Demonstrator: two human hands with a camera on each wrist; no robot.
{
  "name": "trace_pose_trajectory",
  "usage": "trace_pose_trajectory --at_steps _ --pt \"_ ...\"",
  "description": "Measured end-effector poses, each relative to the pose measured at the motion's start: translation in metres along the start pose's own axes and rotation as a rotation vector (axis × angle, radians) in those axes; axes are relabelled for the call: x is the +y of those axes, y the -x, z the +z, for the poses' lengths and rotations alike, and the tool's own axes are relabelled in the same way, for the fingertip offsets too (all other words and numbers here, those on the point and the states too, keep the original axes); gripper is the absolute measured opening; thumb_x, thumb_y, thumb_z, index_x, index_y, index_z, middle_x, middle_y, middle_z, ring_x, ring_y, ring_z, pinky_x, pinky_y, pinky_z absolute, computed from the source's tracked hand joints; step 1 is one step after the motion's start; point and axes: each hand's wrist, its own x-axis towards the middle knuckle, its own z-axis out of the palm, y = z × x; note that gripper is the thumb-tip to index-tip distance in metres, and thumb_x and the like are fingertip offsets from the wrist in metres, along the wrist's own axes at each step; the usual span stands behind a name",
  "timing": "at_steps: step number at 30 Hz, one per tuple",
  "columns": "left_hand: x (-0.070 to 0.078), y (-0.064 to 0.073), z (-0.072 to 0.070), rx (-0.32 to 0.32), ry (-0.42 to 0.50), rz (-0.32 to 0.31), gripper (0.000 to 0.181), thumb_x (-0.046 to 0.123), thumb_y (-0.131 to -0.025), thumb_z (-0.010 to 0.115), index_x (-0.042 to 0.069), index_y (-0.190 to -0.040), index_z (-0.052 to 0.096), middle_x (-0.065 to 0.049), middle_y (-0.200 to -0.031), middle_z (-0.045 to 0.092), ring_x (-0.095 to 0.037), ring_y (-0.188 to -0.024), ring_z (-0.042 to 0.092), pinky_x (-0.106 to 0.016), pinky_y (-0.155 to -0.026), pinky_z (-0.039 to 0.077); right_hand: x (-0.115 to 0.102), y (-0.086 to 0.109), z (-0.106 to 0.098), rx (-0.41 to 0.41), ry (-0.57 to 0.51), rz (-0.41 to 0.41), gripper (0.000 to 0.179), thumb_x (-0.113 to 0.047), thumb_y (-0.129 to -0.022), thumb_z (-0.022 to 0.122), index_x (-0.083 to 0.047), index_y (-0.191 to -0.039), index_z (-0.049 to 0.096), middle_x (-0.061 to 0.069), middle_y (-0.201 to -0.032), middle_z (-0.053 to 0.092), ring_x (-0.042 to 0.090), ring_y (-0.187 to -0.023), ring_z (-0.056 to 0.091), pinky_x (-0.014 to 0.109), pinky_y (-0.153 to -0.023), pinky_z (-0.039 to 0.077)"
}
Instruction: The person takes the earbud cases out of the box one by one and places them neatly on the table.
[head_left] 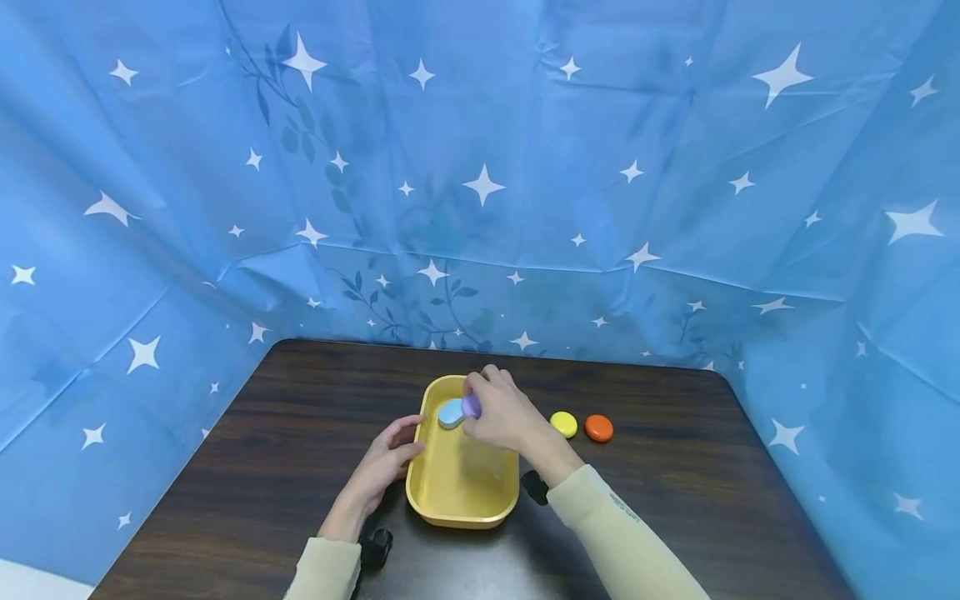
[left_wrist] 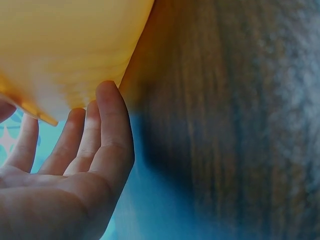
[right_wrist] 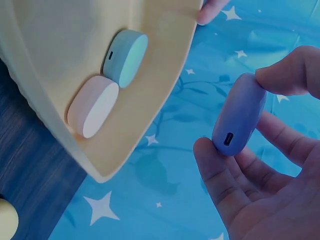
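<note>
In the head view a yellow plastic tray [head_left: 461,520] stands on the table. My left hand [head_left: 386,462] rests against its left side, with long, nearly straight fingers [left_wrist: 114,115] touching the outer wall in the left wrist view. Over the tray's far right part, my right hand [head_left: 504,412] pinches a smooth purple disc [right_wrist: 240,115] between thumb and fingers; a small dark slot shows in its edge. Inside the tray, a light-blue disc [right_wrist: 126,57] with a similar slot lies beside a pale pinkish-white disc [right_wrist: 93,106]. The pale one is hidden in the head view.
A yellow disc [head_left: 563,424] and an orange disc [head_left: 599,428] lie on the dark wood table [head_left: 675,492], right of the tray. Blue star-patterned cloth [head_left: 480,225] hangs behind and at both sides.
</note>
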Motion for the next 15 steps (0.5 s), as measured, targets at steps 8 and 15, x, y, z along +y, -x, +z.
trace_pose_trajectory --at_steps 8,15 --pt "-0.001 0.0 -0.002 -0.012 0.005 -0.002 0.046 0.013 -0.101 0.061 0.011 -0.146 0.052 -0.02 -0.148 0.047 -0.035 -0.121 0.059 -0.05 -0.093 0.054 0.008 0.007 -0.004 0.036 -0.011 0.005 0.035 -0.02 -0.079 0.075 -0.014 -0.111 0.062 0.0 -0.105 0.05 0.021 -0.099 0.044 0.034 -0.075 0.049" --pt "-0.001 -0.002 -0.001 -0.001 0.014 -0.007 0.045 0.013 -0.1 0.062 0.012 -0.145 0.053 -0.018 -0.146 0.049 -0.033 -0.12 0.06 -0.05 -0.093 0.054 0.016 0.011 -0.005 0.055 -0.008 0.029 0.037 -0.02 -0.079 0.077 -0.013 -0.112 0.062 0.001 -0.108 0.052 0.022 -0.101 0.045 0.037 -0.078 0.05"
